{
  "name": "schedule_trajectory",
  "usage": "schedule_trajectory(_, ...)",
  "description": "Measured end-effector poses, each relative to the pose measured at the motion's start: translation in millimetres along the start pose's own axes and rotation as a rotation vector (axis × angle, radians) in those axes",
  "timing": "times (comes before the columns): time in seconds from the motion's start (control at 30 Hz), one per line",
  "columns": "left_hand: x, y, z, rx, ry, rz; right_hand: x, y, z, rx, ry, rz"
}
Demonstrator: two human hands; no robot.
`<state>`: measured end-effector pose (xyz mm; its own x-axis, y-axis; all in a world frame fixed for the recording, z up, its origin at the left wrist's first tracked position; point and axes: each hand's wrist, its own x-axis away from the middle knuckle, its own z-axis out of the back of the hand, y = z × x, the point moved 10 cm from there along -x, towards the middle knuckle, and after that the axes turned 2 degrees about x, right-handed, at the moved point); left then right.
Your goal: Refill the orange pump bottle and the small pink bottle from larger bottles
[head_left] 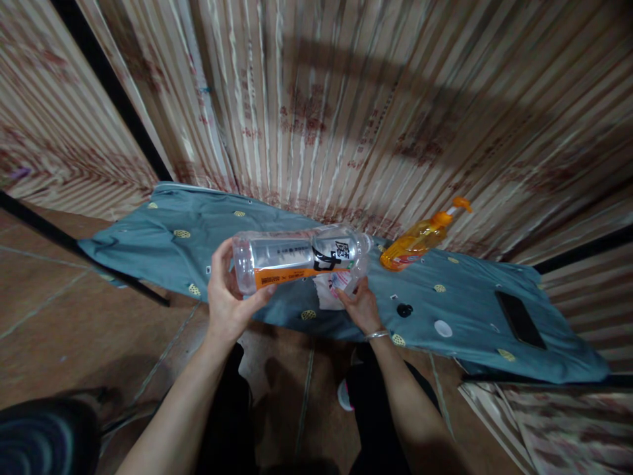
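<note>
A large clear plastic bottle (297, 256) with a silver and orange label lies sideways in the air, its neck pointing right. My left hand (232, 293) is wrapped round its base end. Near the neck end, my right hand (362, 307) has its fingers closed on a small clear plastic piece, whose exact form I cannot make out. Just behind those fingers is a white packet (328, 293) with pink print, partly hidden by the hand and bottle. An orange pump bottle (414, 245) is to the right of the clear bottle's neck.
A teal patterned cloth (459, 280) covers the narrow table. On its right part are a small black object (404, 310), a white disc (443, 328) and a dark phone (520, 319). Black poles flank the table, with a striped curtain (316, 112) behind. A round dark seat (47, 435) is at lower left.
</note>
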<state>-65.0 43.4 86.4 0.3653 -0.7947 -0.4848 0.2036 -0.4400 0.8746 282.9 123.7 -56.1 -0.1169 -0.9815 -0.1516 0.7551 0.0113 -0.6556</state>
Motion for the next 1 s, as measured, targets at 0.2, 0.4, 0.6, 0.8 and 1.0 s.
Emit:
schedule_trajectory(0.2, 0.1, -0.3, 1.2, 0.009, 0.012, -0.004, 0.1, 2.0, -0.8, -0.03, -0.029, -0.051)
schedule_trajectory(0.4, 0.3, -0.6, 2.9, 0.01, 0.028, 0.004, -0.1, 3.9, -0.5, -0.031, -0.029, -0.047)
schedule_trajectory(0.6, -0.5, 0.7, 2.5, 0.007, 0.02, -0.008, -0.3, 4.8, -1.7, -0.026, -0.027, -0.056)
schedule_trajectory(0.8, -0.8, -0.4, 2.4, 0.003, 0.014, 0.01, -1.1, 4.6, -2.9, -0.016, -0.052, -0.054)
schedule_trajectory(1.0, -1.0, 0.2, 2.4, 0.007, 0.031, 0.008, -0.6, 3.3, -2.2, -0.03, -0.041, -0.042)
